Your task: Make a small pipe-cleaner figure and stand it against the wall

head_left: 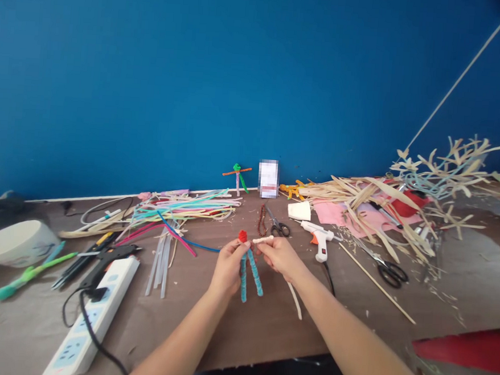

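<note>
Left hand (228, 262) pinches a red-topped, fuzzy pipe-cleaner figure (244, 271) — two turquoise legs, slightly splayed; right hand (280, 256) pinches a white fuzzy stem (262, 240) beside it.

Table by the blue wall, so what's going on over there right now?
A person is doing handwork with fuzzy stems. The left hand pinches a small piece with a red top and two blue strands hanging down. The right hand holds a white stem beside the red top. Further back, a small green-topped figure stands near the wall. A white glue gun lies to the right, and a power strip to the left.
</note>
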Demonstrator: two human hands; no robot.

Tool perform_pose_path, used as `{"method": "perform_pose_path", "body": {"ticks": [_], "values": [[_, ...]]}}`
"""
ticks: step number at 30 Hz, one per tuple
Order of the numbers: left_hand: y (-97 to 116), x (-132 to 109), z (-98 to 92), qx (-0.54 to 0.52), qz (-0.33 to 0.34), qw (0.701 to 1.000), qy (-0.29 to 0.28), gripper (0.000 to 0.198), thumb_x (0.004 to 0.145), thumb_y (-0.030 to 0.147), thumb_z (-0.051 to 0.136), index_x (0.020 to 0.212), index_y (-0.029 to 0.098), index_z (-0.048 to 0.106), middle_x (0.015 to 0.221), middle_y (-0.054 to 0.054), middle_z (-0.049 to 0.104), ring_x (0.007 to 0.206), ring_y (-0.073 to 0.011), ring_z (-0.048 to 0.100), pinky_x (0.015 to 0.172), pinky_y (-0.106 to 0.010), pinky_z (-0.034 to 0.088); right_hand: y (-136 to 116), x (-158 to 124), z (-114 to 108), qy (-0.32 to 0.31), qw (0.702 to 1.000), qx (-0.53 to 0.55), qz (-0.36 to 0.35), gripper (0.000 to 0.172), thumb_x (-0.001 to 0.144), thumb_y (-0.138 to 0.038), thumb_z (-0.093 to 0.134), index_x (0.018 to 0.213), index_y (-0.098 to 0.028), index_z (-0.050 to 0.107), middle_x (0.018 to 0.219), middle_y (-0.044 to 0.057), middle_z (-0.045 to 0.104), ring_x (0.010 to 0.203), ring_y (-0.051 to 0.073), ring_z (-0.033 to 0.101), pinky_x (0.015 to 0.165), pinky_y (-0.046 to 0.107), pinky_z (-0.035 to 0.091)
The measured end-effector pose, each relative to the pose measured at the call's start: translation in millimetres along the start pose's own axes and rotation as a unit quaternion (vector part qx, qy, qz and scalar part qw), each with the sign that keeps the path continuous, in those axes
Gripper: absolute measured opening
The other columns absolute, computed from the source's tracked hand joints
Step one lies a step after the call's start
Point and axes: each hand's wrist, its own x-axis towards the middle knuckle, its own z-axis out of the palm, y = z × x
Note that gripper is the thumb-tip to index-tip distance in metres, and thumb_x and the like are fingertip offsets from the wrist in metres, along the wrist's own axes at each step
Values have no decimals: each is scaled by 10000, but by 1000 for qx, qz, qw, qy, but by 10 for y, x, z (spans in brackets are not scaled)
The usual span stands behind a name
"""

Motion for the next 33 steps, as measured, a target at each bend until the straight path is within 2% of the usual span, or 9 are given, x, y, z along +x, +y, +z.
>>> {"method": "perform_pose_path", "body": {"ticks": [5, 7, 12, 16, 20, 24, 28, 31, 33], "values": [[-33, 2, 8, 29, 58, 998, 4, 171, 635, 284, 631, 693, 136, 566, 603, 18, 572, 549, -90, 509, 570, -197, 385, 12, -65, 17, -9, 989, -134, -56, 273, 784, -332, 421, 572, -164, 461, 405, -51, 395, 358, 60, 320, 376, 190, 217], [-22, -1, 4, 63, 83, 994, 12, 167, 640, 290, 625, 683, 139, 569, 608, 22, 563, 560, -87, 496, 564, -185, 372, -41, -138, 9, 7, 962, -253, -105, 247, 784, -288, 425, 573, -166, 460, 473, -25, 460, 424, 76, 385, 426, 202, 236], [49, 8, -38, 162, 88, 983, 16, 178, 637, 321, 614, 632, 150, 562, 514, 47, 478, 476, -73, 423, 482, -176, 336, -278, -347, -63, 45, 854, -485, -183, 171, 800, -241, 417, 697, -180, 540, 650, 27, 594, 578, 128, 503, 506, 242, 228], [86, 25, -72, 219, 79, 972, -22, 170, 637, 314, 609, 650, 145, 595, 508, 43, 453, 447, -67, 382, 450, -176, 311, -462, -419, -134, 41, 826, -522, -209, 184, 813, -253, 411, 747, -195, 572, 706, 27, 624, 642, 145, 536, 551, 250, 248], [144, -6, -62, 198, 37, 975, -96, 151, 635, 290, 621, 634, 142, 594, 510, 39, 448, 455, -61, 373, 457, -173, 303, -584, -372, -221, 32, 855, -467, -222, 151, 780, -240, 460, 735, -195, 597, 742, 8, 625, 666, 125, 521, 576, 230, 272], [212, -79, -31, 156, 3, 976, -150, 148, 635, 281, 633, 633, 135, 604, 569, 9, 519, 497, -66, 420, 485, -174, 324, -566, -222, -308, -12, 921, -347, -178, 144, 741, -265, 495, 696, -173, 596, 626, -20, 573, 566, 93, 467, 510, 201, 278], [219, -114, -23, 80, -28, 986, -147, 167, 631, 285, 650, 685, 138, 592, 591, 3, 540, 482, -59, 442, 458, -166, 324, -412, -50, -341, -105, 972, -175, -115, 229, 719, -361, 522, 644, -147, 552, 531, -46, 473, 466, 60, 386, 438, 179, 271], [200, -104, -32, 55, -54, 987, -143, 203, 635, 311, 653, 712, 144, 568, 599, 3, 552, 477, -62, 468, 446, -161, 346, -291, 28, -330, -168, 983, -60, -50, 287, 698, -429, 538, 631, -150, 518, 464, -73, 406, 375, 40, 313, 368, 172, 235], [186, -96, -39, 57, -65, 987, -138, 220, 640, 328, 648, 718, 146, 553, 602, 1, 560, 488, -71, 488, 468, -172, 391, -235, 52, -319, -181, 983, -17, -25, 296, 690, -441, 549, 636, -152, 513, 443, -81, 398, 344, 35, 298, 339, 168, 225]]}}
